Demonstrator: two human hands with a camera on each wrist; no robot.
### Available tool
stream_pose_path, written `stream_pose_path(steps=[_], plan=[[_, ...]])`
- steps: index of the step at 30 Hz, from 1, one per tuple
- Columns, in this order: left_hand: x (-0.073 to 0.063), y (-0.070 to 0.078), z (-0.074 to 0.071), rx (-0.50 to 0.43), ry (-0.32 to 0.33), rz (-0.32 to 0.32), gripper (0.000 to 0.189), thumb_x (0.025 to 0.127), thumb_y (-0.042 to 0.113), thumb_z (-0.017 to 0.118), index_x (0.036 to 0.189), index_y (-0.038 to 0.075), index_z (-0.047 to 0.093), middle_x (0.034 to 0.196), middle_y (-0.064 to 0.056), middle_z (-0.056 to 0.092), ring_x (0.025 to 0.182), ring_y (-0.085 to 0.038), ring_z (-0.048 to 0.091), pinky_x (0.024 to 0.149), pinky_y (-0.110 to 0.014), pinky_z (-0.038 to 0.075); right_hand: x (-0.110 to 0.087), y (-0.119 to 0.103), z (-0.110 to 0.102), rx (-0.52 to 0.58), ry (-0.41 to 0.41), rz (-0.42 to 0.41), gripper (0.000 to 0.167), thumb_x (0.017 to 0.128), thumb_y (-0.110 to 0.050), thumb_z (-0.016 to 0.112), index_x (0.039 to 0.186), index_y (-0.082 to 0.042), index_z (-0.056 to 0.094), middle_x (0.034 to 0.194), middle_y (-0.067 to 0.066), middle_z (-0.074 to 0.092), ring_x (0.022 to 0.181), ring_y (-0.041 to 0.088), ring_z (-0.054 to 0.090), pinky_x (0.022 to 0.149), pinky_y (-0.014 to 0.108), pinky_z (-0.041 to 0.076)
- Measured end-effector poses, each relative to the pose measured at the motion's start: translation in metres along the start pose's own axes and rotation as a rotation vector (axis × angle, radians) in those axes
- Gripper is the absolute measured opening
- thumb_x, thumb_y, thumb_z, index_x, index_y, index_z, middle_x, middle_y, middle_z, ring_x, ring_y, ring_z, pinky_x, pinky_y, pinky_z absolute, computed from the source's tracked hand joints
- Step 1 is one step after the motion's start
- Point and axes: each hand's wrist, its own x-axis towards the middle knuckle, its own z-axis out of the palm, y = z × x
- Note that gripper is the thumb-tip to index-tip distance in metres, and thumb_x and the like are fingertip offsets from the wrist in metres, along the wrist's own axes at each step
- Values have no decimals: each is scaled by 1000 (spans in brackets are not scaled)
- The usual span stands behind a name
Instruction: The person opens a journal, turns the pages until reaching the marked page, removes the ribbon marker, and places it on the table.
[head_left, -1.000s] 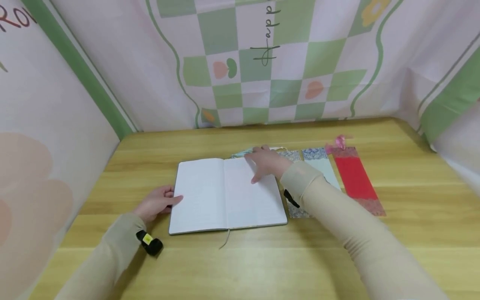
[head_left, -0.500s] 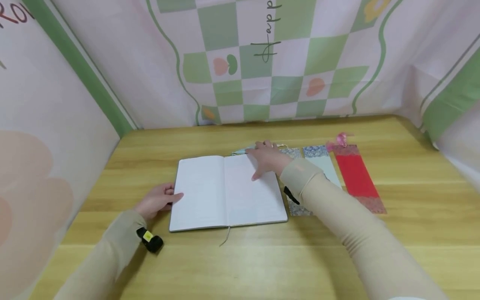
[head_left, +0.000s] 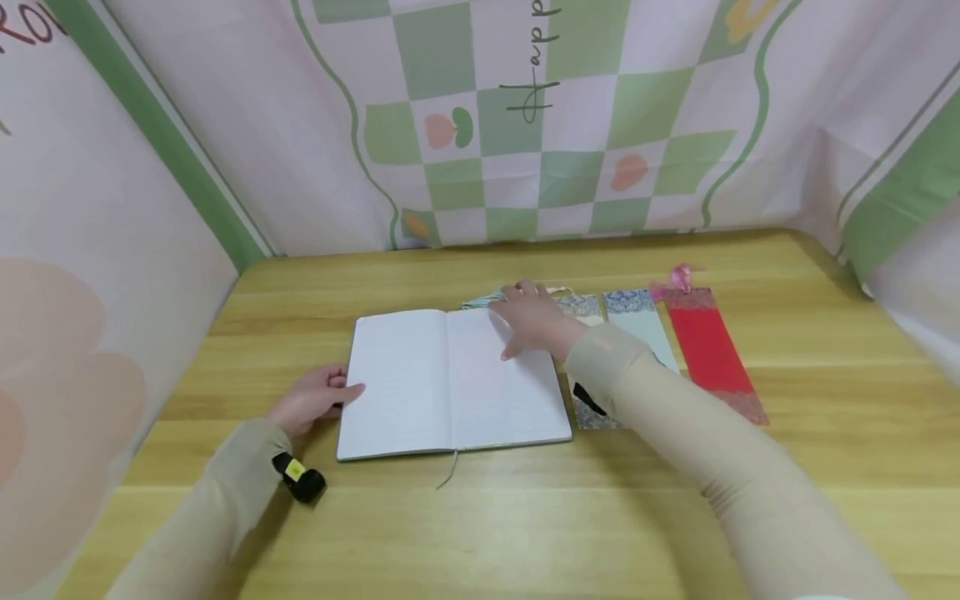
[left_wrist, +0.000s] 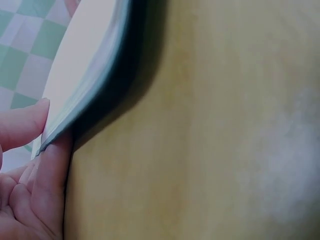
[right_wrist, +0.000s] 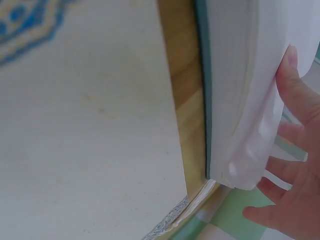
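An open notebook with blank-looking white pages and a dark green cover lies on the wooden table. My left hand pinches its left edge, thumb on the page and fingers under the cover, as the left wrist view shows. Over the upper right page is my right hand, its fingers spread at the top edge. In the right wrist view its thumb touches the page. Light blue tassel threads stick out behind the notebook's top edge. A thin ribbon hangs from the spine.
Right of the notebook lie a bookmark with grey-blue patterned ends, a pale blue one and a red one with a pink ribbon. My right forearm crosses over the first two. A checked cloth hangs behind the table.
Both hands keep nearly the same places on the notebook. The whole head view shifts slightly; nothing is visibly taken up or let go.
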Motion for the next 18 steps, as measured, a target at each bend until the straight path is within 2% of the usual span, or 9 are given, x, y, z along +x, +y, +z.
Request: stream_pose_path(steps=[5,10,14,18], plan=[[1,0,1,-1,1,0,43,94,26,59,126,1,45,98,-5,44,95,-20,47,75,-26,46,-5,-4,4,-67,58,-40,77,75,-38,78,139,-12,45,143,16,41,133,36,31,109,52,28],[2,0,0,-2,10,-6,46,94,27,60,129,2,45,100,-5,47,95,-19,48,75,-26,47,-7,-6,7,-66,71,-47,74,77,-36,77,140,-12,45,136,14,48,126,32,38,94,49,45],[1,0,0,-7,8,-18,50,94,27,60,134,2,43,105,-6,48,98,-20,48,77,-27,47,-9,-5,9,-2,62,-60,70,79,-31,76,139,-10,46,136,18,48,129,39,38,95,54,44],[1,0,0,-12,3,-9,52,94,26,60,136,2,41,105,-6,47,99,-20,48,79,-28,48,-16,-5,10,64,73,-111,61,79,-24,75,133,-7,52,132,21,51,124,40,46,96,52,44]])
